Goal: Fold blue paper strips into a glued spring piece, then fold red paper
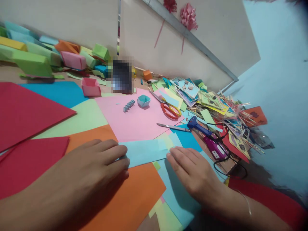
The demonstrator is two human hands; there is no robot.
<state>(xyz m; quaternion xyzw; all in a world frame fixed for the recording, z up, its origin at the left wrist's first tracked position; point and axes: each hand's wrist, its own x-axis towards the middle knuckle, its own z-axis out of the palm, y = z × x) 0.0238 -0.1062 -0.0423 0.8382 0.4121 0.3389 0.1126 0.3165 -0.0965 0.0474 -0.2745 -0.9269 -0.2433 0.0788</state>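
A folded strip of light blue paper (144, 152) lies across the middle of the table. At its left end, my left hand (98, 163) is closed on the strip, the fingers bent over its edge and the thumb mostly hidden. My right hand (192, 171) pinches the right end with its fingers together. Orange paper (130, 192) lies under the strip. Just beyond is a pink sheet (134, 125) bearing a small light blue paper box (143, 100), a pleated blue-grey paper piece (129, 106), red-and-yellow-handled scissors (169, 109) and a narrow metal blade (172, 127).
Red sheets (31, 118) cover the left side. A small pink paper box (90, 87) stands near folded paper boxes (33, 62) along the wall. To the right are a blue glue gun (198, 125), a purple power strip (215, 147) with black cable, and piled cards (186, 86) and sticks.
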